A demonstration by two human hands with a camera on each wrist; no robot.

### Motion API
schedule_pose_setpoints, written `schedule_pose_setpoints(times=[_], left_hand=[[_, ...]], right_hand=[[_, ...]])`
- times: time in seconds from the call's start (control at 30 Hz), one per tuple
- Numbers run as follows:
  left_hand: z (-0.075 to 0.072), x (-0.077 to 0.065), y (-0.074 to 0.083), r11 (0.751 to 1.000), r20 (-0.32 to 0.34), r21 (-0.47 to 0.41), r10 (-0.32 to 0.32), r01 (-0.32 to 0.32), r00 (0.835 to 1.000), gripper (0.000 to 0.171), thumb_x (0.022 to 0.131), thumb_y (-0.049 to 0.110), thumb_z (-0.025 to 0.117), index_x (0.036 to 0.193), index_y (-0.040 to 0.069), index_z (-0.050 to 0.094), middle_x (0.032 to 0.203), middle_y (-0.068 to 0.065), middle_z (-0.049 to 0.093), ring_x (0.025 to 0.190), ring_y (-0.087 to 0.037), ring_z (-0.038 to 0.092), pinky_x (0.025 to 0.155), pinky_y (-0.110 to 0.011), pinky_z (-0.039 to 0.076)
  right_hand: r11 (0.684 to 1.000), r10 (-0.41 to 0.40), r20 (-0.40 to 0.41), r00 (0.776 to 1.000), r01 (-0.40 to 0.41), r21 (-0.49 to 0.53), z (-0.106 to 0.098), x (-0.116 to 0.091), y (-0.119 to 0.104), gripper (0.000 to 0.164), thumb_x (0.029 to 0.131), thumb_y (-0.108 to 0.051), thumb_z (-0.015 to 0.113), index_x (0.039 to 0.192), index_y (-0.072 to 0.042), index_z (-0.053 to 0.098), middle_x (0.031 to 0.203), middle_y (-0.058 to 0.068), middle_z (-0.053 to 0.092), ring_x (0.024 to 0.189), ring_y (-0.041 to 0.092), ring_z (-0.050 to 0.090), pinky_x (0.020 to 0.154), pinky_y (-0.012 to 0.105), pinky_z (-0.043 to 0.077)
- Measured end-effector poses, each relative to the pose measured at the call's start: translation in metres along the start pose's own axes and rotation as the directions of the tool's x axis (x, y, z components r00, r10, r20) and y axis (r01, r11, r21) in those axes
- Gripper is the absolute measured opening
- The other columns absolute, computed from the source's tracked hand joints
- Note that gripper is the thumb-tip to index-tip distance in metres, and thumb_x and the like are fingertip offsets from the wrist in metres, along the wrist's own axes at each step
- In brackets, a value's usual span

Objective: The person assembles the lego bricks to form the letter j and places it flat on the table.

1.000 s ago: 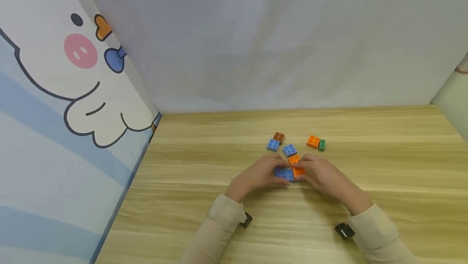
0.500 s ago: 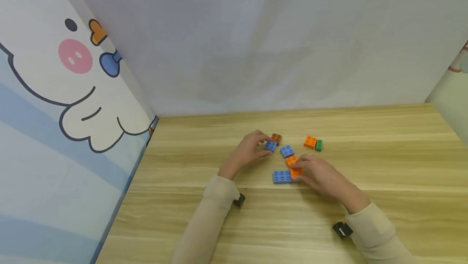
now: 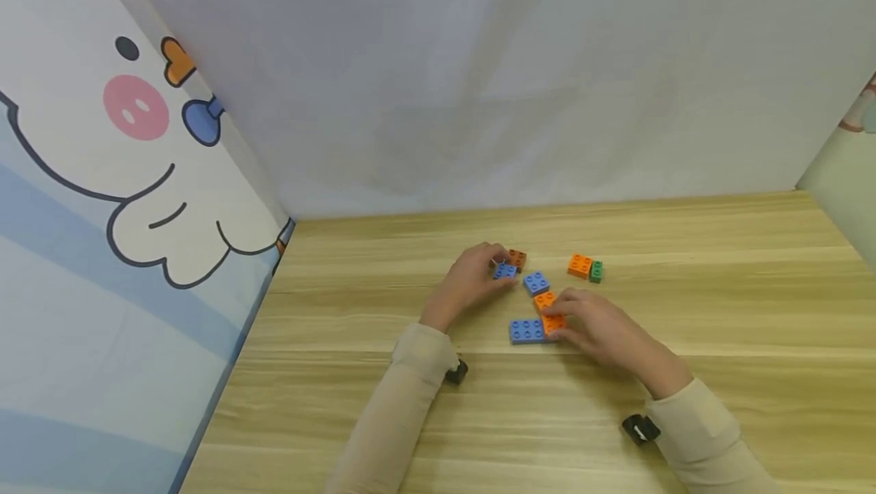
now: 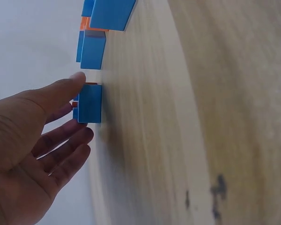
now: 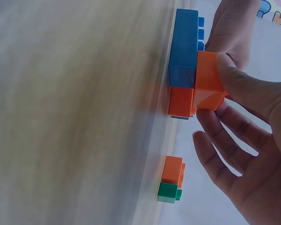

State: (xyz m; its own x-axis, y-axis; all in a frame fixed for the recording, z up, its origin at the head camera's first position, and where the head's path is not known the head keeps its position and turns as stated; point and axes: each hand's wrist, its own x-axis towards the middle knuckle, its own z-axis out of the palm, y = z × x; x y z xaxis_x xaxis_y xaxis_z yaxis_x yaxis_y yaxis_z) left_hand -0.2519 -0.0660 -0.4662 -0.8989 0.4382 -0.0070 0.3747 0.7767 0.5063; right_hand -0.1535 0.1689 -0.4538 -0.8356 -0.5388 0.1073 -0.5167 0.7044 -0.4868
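Thumb and fingers of my left hand (image 3: 472, 279) lie around a small blue brick (image 3: 505, 271), with its near face bare in the left wrist view. There the thumb tip stands slightly apart from it. A brown brick (image 3: 517, 259) is just behind. My right hand (image 3: 602, 327) pinches an orange brick (image 5: 208, 79) on the studded top of a long blue brick (image 3: 526, 331), at its right end. Beyond them another orange brick (image 3: 544, 302) lies on the table, followed by a second small blue brick (image 3: 536, 283).
Farther back on the wooden table (image 3: 424, 433) a third orange brick (image 3: 579, 266) sits beside a narrow green brick (image 3: 597, 272). A pale cloth wall (image 3: 520, 99) rises at the table's back edge, and a cartoon-printed panel (image 3: 61, 266) borders the left.
My left hand has left the long blue brick and moved back and left to the small blue brick, its fingers drawing closer around it. The right hand keeps its hold on the orange brick.
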Motion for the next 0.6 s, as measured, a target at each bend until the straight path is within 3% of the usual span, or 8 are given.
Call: schedule_pose_setpoints(times=[0.3, 0.6], left_hand=[[0.001, -0.004, 0.001, 1.000, 0.009, -0.001, -0.007, 0.007, 1.000, 0.039, 0.095, 0.032, 0.075, 0.127, 0.012, 0.065, 0.117, -0.005, 0.069, 0.106, -0.018, 0.064, 0.096, -0.033, 0.055], [-0.003, -0.012, 0.003, 0.999, 0.010, 0.014, 0.046, -0.046, 0.999, 0.035, 0.098, 0.031, 0.071, 0.130, 0.017, 0.068, 0.117, -0.004, 0.067, 0.104, -0.018, 0.063, 0.093, -0.031, 0.055]], right_hand=[[1.000, 0.004, 0.001, 1.000, -0.004, -0.002, -0.001, -0.001, -0.002, 0.029, 0.093, -0.019, 0.075, 0.119, -0.007, 0.074, 0.109, 0.005, 0.071, 0.102, 0.024, 0.067, 0.093, 0.048, 0.056], [1.000, 0.006, -0.008, 1.000, -0.006, -0.014, 0.000, -0.001, -0.001, 0.030, 0.092, -0.021, 0.075, 0.119, -0.007, 0.074, 0.110, 0.005, 0.071, 0.103, 0.025, 0.067, 0.094, 0.049, 0.056]])
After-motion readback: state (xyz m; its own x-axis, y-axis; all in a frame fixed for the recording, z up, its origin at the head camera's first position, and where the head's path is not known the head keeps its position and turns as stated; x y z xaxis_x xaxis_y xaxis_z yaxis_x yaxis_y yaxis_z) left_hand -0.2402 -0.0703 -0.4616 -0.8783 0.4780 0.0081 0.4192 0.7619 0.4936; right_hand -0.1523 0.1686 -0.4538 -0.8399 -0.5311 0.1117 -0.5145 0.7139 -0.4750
